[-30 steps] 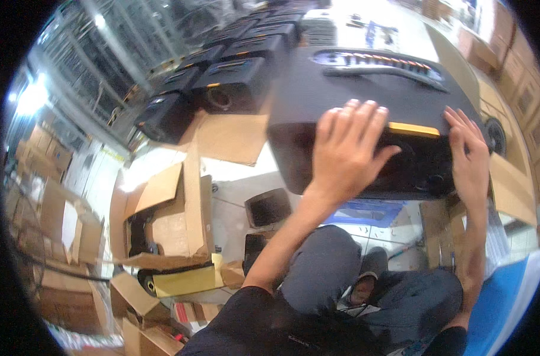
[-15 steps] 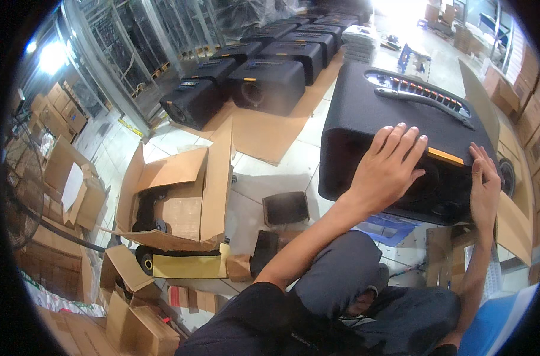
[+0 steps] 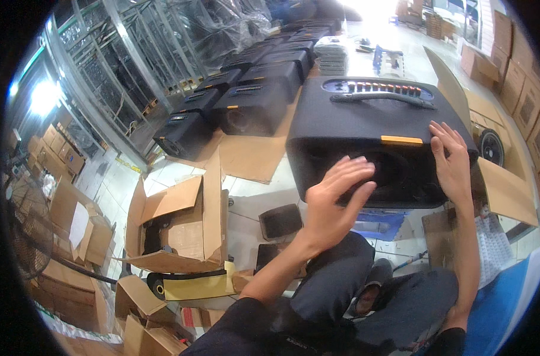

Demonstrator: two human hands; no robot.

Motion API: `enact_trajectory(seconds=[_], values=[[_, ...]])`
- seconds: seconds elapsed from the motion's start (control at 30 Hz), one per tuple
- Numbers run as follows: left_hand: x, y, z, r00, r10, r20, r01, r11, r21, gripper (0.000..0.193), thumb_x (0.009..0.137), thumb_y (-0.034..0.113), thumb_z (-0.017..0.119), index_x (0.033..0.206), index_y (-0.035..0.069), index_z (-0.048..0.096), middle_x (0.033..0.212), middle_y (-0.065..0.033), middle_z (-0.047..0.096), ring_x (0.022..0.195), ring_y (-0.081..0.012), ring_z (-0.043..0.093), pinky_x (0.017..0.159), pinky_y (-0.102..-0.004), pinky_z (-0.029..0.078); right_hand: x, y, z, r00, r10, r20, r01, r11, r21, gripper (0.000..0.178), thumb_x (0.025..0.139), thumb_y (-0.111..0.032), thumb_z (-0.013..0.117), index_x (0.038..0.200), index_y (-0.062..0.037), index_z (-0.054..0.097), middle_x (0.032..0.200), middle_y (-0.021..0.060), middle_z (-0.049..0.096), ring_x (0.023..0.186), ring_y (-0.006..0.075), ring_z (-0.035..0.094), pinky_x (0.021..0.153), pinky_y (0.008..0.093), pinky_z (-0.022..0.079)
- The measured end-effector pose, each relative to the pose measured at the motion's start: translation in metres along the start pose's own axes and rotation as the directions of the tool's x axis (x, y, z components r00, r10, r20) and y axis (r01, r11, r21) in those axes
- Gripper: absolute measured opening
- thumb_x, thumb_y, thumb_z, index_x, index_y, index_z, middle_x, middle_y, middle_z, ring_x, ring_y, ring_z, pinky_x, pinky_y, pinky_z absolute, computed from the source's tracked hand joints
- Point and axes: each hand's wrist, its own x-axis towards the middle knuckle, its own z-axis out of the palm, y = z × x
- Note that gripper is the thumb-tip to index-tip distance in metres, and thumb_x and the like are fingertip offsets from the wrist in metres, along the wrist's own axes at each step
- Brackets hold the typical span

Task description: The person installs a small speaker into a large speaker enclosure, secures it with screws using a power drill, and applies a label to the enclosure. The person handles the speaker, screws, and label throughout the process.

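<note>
A large black portable speaker (image 3: 353, 127) stands in front of me. Its top carries a carrying handle (image 3: 382, 99) and a recessed control panel (image 3: 418, 90) with a row of knobs. An orange strip (image 3: 401, 140) marks the upper front edge. My left hand (image 3: 340, 199) is in front of the dark front face, fingers stretched out and thumb apart; whether it touches the face I cannot tell. Near the right front edge of the top, my right hand (image 3: 451, 155) lies against the speaker with its fingers extended. Neither hand grips anything.
A blue plastic stool (image 3: 381, 224) shows beneath the speaker. To the left stands an open cardboard box (image 3: 213, 222) with dark parts inside. Several similar speakers (image 3: 246, 110) are lined up behind it. A loose round driver (image 3: 491, 148) sits by cardboard at the right. Cartons (image 3: 528, 113) are stacked beyond.
My left hand has moved down from the speaker's top edge to its front face. The right hand has shifted up toward the top edge. The view has turned slightly, and the speaker appears further left.
</note>
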Motion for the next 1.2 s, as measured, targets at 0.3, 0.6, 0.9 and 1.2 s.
enact_trajectory(seconds=[0.3, 0.6, 0.9, 1.2], values=[[-0.004, 0.149, -0.05, 0.881, 0.365, 0.301, 0.162, 0.365, -0.917, 0.029, 0.094, 0.017, 0.068, 0.12, 0.003, 0.068, 0.124, -0.0177, 0.067, 0.12, -0.0328, 0.062, 0.11, -0.045, 0.039, 0.005, 0.016, 0.007, 0.992, -0.105, -0.073, 0.106, 0.994, 0.013, 0.046, 0.104, -0.039, 0.052, 0.121, -0.0005, 0.07, 0.13, 0.0172, 0.066, 0.132, 0.0379, 0.054, 0.115, 0.0455, 0.035], [0.002, 0.171, -0.001, 0.804, 0.474, 0.36, 0.324, 0.158, -0.933, 0.023, 0.093, 0.015, 0.068, 0.111, 0.002, 0.07, 0.115, -0.0171, 0.069, 0.111, -0.0299, 0.064, 0.1, -0.0423, 0.044, 0.006, 0.017, 0.011, 0.986, -0.126, -0.111, 0.13, 0.991, 0.037, 0.037, 0.101, -0.034, 0.057, 0.115, -0.0031, 0.073, 0.126, 0.0174, 0.068, 0.127, 0.0382, 0.058, 0.111, 0.0434, 0.041], [-0.019, 0.171, 0.02, 0.787, 0.521, 0.329, 0.387, -0.002, -0.922, 0.017, 0.092, 0.013, 0.069, 0.103, 0.0, 0.072, 0.105, -0.0166, 0.071, 0.103, -0.027, 0.067, 0.091, -0.0397, 0.048, 0.007, 0.034, 0.015, 0.991, -0.098, -0.096, 0.103, 0.993, 0.053, 0.055, 0.102, -0.051, 0.053, 0.122, -0.0027, 0.069, 0.131, 0.0179, 0.066, 0.129, 0.0355, 0.057, 0.111, 0.0384, 0.04], [-0.002, 0.153, 0.004, 0.813, 0.444, 0.376, 0.357, 0.13, -0.925, 0.012, 0.091, 0.01, 0.069, 0.094, -0.001, 0.073, 0.095, -0.016, 0.072, 0.094, -0.0242, 0.069, 0.081, -0.037, 0.052, 0.006, 0.025, 0.011, 0.988, -0.128, -0.084, 0.129, 0.992, 0.007, 0.059, 0.102, -0.054, 0.051, 0.124, -0.002, 0.069, 0.131, 0.0162, 0.066, 0.134, 0.0359, 0.053, 0.114, 0.0415, 0.038]])
